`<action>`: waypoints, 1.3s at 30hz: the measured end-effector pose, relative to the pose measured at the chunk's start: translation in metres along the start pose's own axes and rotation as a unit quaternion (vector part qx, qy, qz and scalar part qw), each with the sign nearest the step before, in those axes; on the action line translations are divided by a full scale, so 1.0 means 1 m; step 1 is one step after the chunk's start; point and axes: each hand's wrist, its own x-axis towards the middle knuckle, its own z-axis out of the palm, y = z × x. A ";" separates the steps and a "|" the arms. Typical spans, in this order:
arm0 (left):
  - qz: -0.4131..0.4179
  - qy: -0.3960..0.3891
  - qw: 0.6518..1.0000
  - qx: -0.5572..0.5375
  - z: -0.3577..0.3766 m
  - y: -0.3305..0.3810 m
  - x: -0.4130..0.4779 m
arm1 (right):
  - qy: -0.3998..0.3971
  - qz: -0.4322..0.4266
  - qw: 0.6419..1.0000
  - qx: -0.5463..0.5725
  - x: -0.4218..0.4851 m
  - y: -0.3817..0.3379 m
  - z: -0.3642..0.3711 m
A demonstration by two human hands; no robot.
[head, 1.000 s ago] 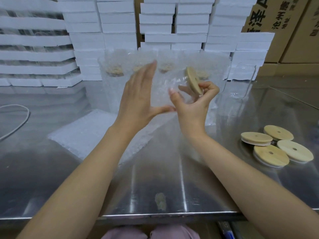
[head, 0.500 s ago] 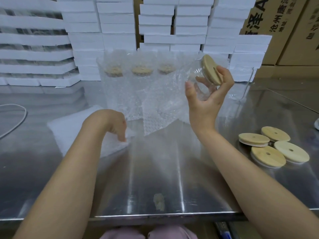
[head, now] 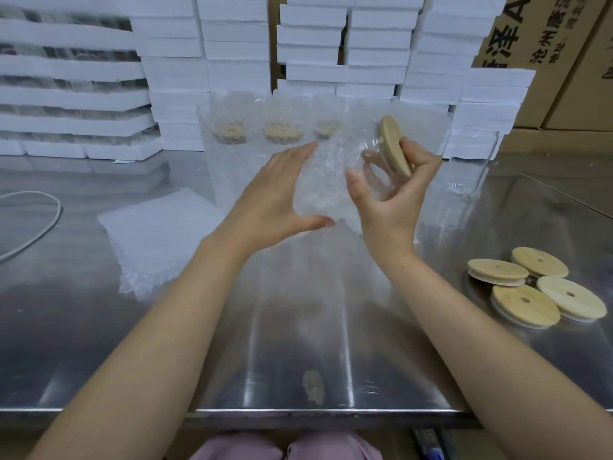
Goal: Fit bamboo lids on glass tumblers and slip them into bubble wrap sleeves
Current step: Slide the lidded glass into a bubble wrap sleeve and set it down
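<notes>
Holding a bubble wrap sleeve (head: 320, 190) up between its thumb and spread fingers, the left hand (head: 282, 197) has risen from the stack of flat sleeves (head: 159, 234), where it was bent down half a second ago. The sleeve now meets the bottom end of the glass tumbler (head: 374, 171). The right hand (head: 391, 197) grips this tumbler in the air, thumb on the glass and fingers curled on the bamboo lid (head: 394, 146). The tumbler is tilted on its side, a little lower than before.

The steel table (head: 99, 343) has a small brownish stain (head: 313, 390) near its front edge. At the right lie four loose lids (head: 524, 303), at the left a white cable (head: 39, 220). Further back stands a row of wrapped tumblers (head: 232, 137), with an empty glass (head: 471, 161) to their right. Behind are stacks of white foam boxes (head: 232, 44) and printed brown cartons (head: 547, 61).
</notes>
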 end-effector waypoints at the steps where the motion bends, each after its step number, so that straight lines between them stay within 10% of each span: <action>1: 0.009 0.034 0.999 0.016 0.002 0.003 0.000 | 0.000 0.007 1.000 -0.009 -0.002 0.002 0.001; 15: -0.058 0.137 0.989 0.012 0.013 0.016 -0.002 | -0.195 -0.006 0.978 -0.078 -0.007 0.007 0.001; 26: -0.184 0.191 0.952 -0.149 0.015 0.013 -0.001 | 0.055 -0.088 0.993 -0.052 0.018 -0.007 -0.006; 32: -0.228 0.205 0.911 -0.275 0.013 0.016 0.004 | -0.237 0.009 0.953 -0.189 -0.004 0.005 0.001; 39: -0.201 0.145 0.892 -0.378 0.014 0.018 0.007 | -0.198 0.104 0.970 -0.100 0.001 0.012 -0.005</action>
